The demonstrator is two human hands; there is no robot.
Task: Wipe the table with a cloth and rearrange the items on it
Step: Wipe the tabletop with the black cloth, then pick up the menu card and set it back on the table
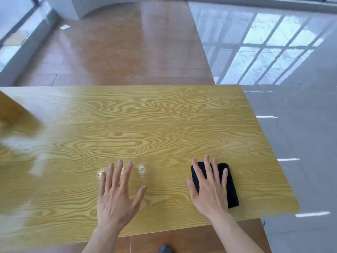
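Note:
A yellow wood-grain table fills the middle of the head view. A folded black cloth lies near the table's front right corner. My right hand rests flat on top of the cloth, fingers spread, pressing it to the table without gripping it. My left hand lies flat on the bare tabletop to the left of the cloth, fingers spread, holding nothing. No other items show on the tabletop.
A blurred brown shape sits at the table's far left edge. Beyond the table lie a brown wooden floor and glossy grey tiles on the right. A dark shoe shows below the front edge.

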